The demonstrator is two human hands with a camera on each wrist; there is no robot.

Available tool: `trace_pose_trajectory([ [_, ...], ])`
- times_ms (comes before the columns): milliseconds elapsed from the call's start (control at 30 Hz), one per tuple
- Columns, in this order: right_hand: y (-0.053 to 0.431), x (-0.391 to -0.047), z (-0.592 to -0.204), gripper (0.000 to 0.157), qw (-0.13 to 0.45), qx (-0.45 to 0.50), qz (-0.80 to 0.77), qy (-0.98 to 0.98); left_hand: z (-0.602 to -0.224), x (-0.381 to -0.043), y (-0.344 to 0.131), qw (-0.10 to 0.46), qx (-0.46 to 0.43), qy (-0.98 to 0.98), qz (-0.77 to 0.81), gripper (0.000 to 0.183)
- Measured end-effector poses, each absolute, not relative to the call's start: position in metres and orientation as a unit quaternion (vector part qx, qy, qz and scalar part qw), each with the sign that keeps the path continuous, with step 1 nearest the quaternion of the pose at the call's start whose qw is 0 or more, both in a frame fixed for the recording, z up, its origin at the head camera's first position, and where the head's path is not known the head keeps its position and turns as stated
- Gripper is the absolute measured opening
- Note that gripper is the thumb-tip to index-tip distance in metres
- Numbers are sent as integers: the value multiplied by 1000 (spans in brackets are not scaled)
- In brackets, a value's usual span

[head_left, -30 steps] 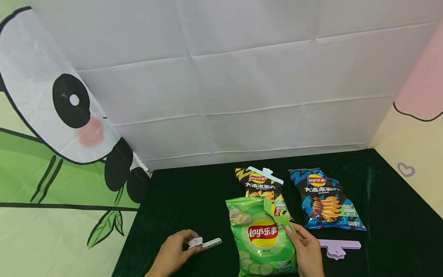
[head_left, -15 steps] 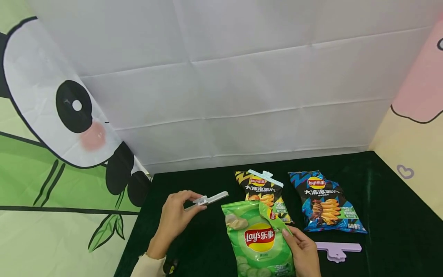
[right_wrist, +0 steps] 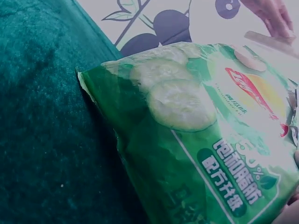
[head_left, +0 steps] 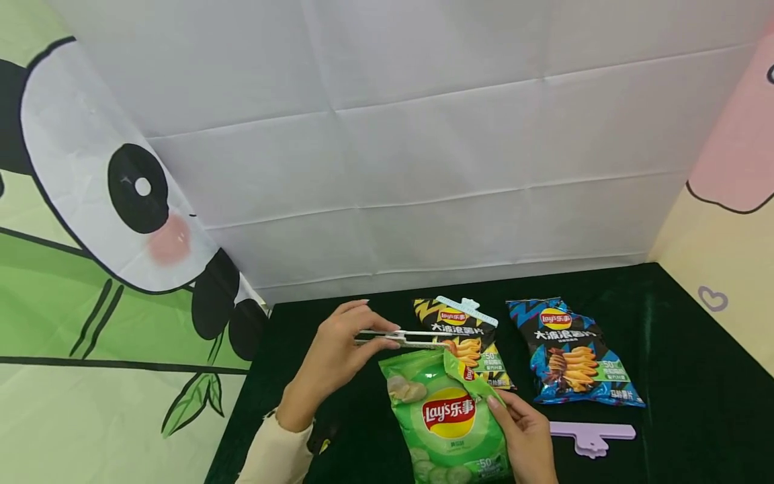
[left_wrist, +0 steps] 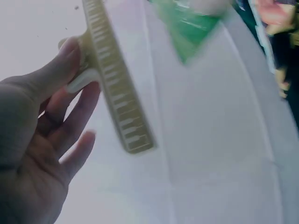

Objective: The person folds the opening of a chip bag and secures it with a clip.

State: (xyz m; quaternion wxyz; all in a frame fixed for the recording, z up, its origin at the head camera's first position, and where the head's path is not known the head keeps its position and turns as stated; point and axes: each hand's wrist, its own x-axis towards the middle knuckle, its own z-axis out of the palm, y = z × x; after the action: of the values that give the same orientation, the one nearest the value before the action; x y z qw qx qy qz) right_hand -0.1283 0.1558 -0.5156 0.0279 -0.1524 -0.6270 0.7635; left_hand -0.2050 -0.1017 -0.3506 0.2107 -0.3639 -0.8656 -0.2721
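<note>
Near the table's middle, my left hand (head_left: 338, 349) pinches a white bag clip (head_left: 417, 333) by its handle. The clip's two long bars stand apart, just above the top edge of a green Lay's chip bag (head_left: 444, 403). In the left wrist view, thumb and fingers squeeze the handle, and the clip's ridged bar (left_wrist: 119, 98) shows. My right hand (head_left: 527, 430) grips the green bag at its right side, where the top right corner folds over. The bag's printed front (right_wrist: 182, 105) fills most of the right wrist view.
Behind the green bag lies a yellow-black chip bag (head_left: 480, 356) with a light blue clip (head_left: 467, 310) across its top. A blue-black chip bag (head_left: 574, 356) lies to its right. A purple clip (head_left: 592, 433) rests nearer, on the dark green tablecloth (head_left: 695, 376).
My left hand has raised the white clip off the tablecloth and carried it right, to the green bag's top. The clip's bars now stand apart. The green bag has shifted slightly left.
</note>
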Motion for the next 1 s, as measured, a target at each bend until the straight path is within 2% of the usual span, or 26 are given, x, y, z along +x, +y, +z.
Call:
trace_pose_trajectory([
  [200, 154, -129, -514, 43, 29, -154, 764, -626, -326, -207, -70, 142, -432, -862, -225, 17],
  [600, 154, -128, -514, 43, 26, -149, 771, -619, -325, -222, -28, -5, -432, -893, -128, 14],
  [867, 152, -129, -514, 43, 24, -152, 765, -625, -331, -224, -21, -22, -449, -886, -110, 14],
  [1000, 150, -131, -515, 38, 27, -150, 760, -632, -331, -224, -17, -36, -444, -890, -94, 17],
])
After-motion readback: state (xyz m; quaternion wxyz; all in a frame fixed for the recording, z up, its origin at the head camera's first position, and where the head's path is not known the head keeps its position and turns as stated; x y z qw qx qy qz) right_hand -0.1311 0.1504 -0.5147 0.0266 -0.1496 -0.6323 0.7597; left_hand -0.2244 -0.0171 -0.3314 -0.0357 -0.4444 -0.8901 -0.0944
